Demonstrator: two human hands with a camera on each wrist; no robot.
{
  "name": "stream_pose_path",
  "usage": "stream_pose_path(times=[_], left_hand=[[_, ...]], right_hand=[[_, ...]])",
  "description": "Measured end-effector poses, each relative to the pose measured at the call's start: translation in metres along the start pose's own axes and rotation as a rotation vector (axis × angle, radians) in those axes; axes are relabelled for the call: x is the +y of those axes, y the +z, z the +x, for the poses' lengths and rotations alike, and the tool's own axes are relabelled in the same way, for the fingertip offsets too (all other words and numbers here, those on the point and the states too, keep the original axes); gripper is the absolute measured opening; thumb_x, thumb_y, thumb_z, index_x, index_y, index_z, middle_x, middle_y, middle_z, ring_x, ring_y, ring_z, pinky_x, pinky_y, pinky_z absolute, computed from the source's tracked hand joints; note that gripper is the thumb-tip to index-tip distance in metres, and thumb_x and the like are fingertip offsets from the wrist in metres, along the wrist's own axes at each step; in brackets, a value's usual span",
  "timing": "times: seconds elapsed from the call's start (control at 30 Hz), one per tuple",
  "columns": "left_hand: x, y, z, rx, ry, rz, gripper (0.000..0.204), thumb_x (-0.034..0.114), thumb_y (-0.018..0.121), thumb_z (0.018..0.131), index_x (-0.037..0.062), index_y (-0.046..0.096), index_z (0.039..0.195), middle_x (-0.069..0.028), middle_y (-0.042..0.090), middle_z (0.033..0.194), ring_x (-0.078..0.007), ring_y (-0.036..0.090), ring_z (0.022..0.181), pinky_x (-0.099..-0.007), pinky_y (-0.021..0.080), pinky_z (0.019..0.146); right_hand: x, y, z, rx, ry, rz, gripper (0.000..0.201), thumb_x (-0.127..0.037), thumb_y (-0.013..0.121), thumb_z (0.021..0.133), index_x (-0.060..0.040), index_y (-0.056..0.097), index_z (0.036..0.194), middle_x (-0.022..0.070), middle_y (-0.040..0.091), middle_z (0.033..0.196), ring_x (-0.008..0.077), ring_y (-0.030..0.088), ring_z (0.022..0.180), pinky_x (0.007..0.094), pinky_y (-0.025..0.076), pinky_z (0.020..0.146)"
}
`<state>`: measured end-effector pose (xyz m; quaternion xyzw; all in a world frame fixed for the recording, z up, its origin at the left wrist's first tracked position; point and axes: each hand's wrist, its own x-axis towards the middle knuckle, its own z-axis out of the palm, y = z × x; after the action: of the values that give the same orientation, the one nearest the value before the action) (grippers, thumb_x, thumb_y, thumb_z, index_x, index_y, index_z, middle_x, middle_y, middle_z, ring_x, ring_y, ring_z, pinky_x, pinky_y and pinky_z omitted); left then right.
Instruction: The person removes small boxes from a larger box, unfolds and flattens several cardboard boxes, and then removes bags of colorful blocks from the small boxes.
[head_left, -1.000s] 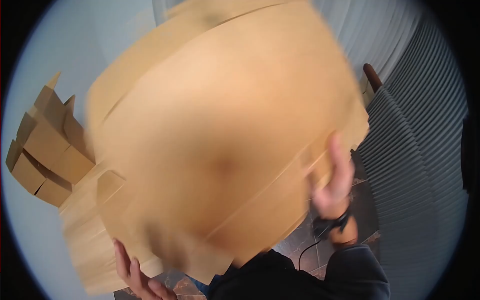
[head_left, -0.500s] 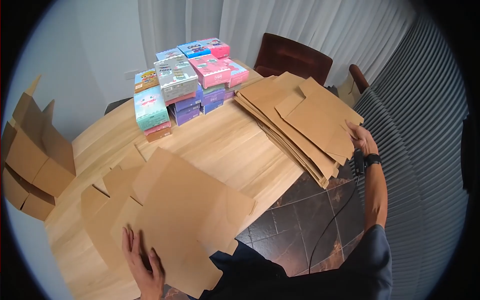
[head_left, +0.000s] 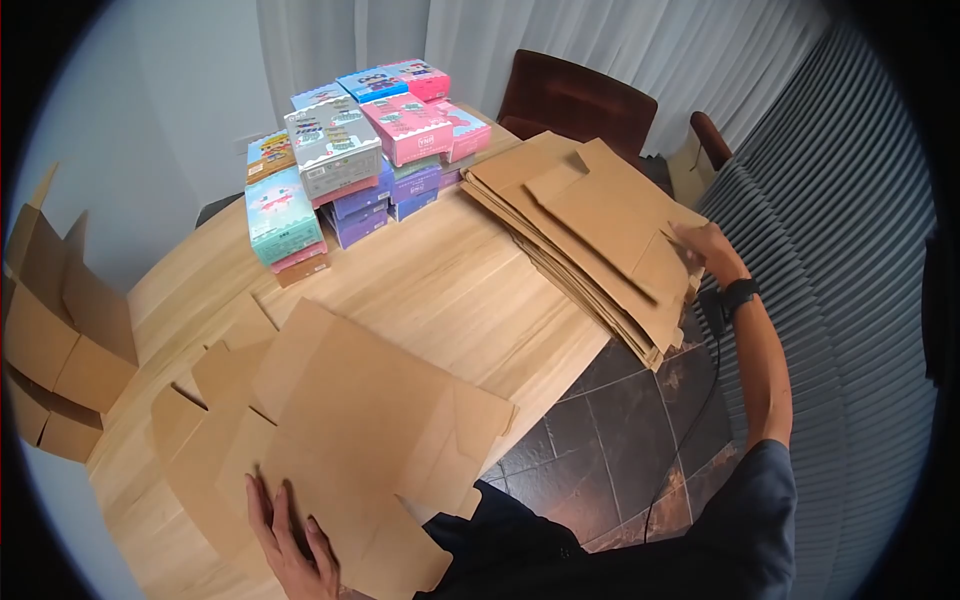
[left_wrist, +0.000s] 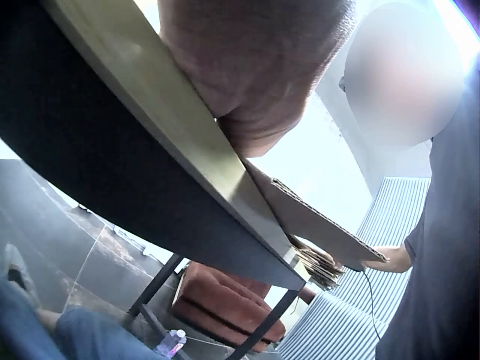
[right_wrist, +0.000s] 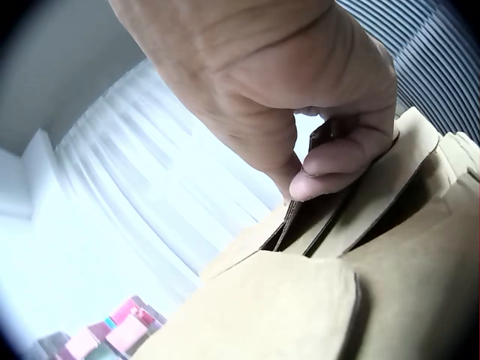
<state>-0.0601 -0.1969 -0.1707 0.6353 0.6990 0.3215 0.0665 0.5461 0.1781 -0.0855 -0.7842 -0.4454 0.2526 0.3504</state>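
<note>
Cardboard flap pinched between right fingers; left fingers apart atop flat sheet.

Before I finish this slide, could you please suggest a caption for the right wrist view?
A right hand pinches cardboard by its edge, with a pale curtain and colourful boxes beyond.

White curtain is hanging behind brown chair; ribbed grey panel is lining right side; dark tiled floor is showing below.
</note>
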Motion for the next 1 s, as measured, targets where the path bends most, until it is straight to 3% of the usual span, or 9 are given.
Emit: stream_pose_path(times=[0.23, 0.3, 0.33, 0.37, 0.43, 0.57, 0.73, 0.93, 1.0], left_hand=[[-0.004, 0.003, -0.002, 0.048, 0.002, -0.094, 0.047, 0.007, 0.047, 0.104, -0.0009, 0.046, 0.15, -0.03, 0.027, 0.165, -0.0475, 0.033, 0.151, -0.0548, 0.032, 0.121], [0.003, -0.002, 0.001, -0.007, -0.008, 0.014, 0.048, 0.005, 0.048, 0.103, -0.0011, 0.046, 0.15, -0.0309, 0.029, 0.163, -0.0478, 0.034, 0.15, -0.0544, 0.032, 0.121], [0.004, -0.003, 0.002, -0.004, -0.018, 0.022, 0.048, 0.005, 0.048, 0.103, -0.0011, 0.046, 0.15, -0.0309, 0.029, 0.163, -0.0478, 0.034, 0.15, -0.0544, 0.032, 0.121], [0.004, -0.002, 0.002, -0.007, -0.009, 0.021, 0.048, 0.005, 0.048, 0.102, -0.0014, 0.047, 0.15, -0.0311, 0.03, 0.163, -0.0482, 0.034, 0.15, -0.0541, 0.032, 0.121], [0.003, -0.004, 0.001, -0.01, -0.033, 0.048, 0.048, 0.004, 0.049, 0.101, -0.0017, 0.048, 0.149, -0.0314, 0.031, 0.162, -0.0486, 0.035, 0.15, -0.0538, 0.032, 0.121], [0.004, -0.006, 0.006, -0.036, -0.044, -0.06, 0.047, 0.004, 0.052, 0.099, -0.0027, 0.052, 0.145, -0.0319, 0.031, 0.162, -0.0483, 0.034, 0.151, -0.0525, 0.032, 0.121], [-0.001, -0.004, 0.006, 0.023, -0.004, 0.009, 0.052, -0.004, 0.064, 0.092, -0.0036, 0.054, 0.143, -0.034, 0.03, 0.161, -0.0503, 0.041, 0.146, -0.0499, 0.04, 0.117], [0.001, -0.013, 0.012, -0.032, 0.103, -0.006, 0.049, 0.003, 0.072, 0.09, -0.0028, 0.06, 0.137, -0.0315, 0.036, 0.16, -0.0504, 0.04, 0.146, -0.0525, 0.04, 0.117], [0.005, -0.021, 0.013, 0.001, 0.106, 0.12, 0.054, 0.004, 0.072, 0.089, -0.0032, 0.057, 0.14, -0.0313, 0.036, 0.159, -0.0495, 0.04, 0.146, -0.0531, 0.039, 0.117]], right_hand=[[0.006, -0.009, -0.019, -0.045, 0.058, 0.032, 0.031, -0.029, 0.082, 0.093, -0.0001, 0.07, 0.097, -0.0012, 0.058, 0.067, 0.007, 0.043, 0.047, 0.0254, 0.037, 0.042], [0.016, -0.01, -0.014, -0.081, -0.011, -0.055, 0.038, -0.03, 0.082, 0.093, 0.0059, 0.07, 0.1, 0.0025, 0.062, 0.071, 0.0124, 0.054, 0.055, 0.0297, 0.047, 0.05], [0.032, -0.001, -0.006, 0.055, -0.2, -0.117, 0.059, -0.045, 0.079, 0.092, 0.0101, 0.07, 0.111, 0.0138, 0.071, 0.083, 0.0287, 0.071, 0.075, 0.0394, 0.057, 0.069], [0.038, -0.011, 0.006, 0.036, -0.205, -0.116, 0.059, -0.045, 0.079, 0.092, 0.0101, 0.07, 0.111, 0.0138, 0.071, 0.083, 0.0287, 0.071, 0.075, 0.0394, 0.057, 0.069], [0.036, -0.019, 0.023, 0.168, -0.207, -0.794, 0.078, -0.062, 0.072, 0.088, 0.0067, 0.067, 0.125, 0.0257, 0.073, 0.111, 0.0434, 0.071, 0.107, 0.0481, 0.055, 0.093], [0.004, -0.021, -0.004, 0.354, -0.387, -1.099, 0.08, -0.068, 0.064, 0.09, -0.006, 0.062, 0.14, 0.0217, 0.056, 0.145, 0.0395, 0.057, 0.133, 0.0497, 0.05, 0.105], [-0.036, -0.005, -0.059, 0.189, -0.584, -0.683, 0.066, -0.051, 0.053, 0.106, 0.0036, 0.058, 0.141, 0.0242, 0.056, 0.147, 0.0395, 0.054, 0.137, 0.0438, 0.043, 0.113], [-0.071, 0.041, -0.167, 0.129, -1.116, -0.513, 0.048, -0.034, 0.05, 0.11, 0.0019, 0.061, 0.14, 0.0224, 0.061, 0.143, 0.0375, 0.055, 0.137, 0.0456, 0.041, 0.114], [-0.071, 0.074, -0.228, -0.095, -0.984, -0.335, 0.044, -0.026, 0.055, 0.107, 0.0023, 0.061, 0.14, 0.0207, 0.061, 0.144, 0.0348, 0.056, 0.136, 0.0449, 0.041, 0.115]])
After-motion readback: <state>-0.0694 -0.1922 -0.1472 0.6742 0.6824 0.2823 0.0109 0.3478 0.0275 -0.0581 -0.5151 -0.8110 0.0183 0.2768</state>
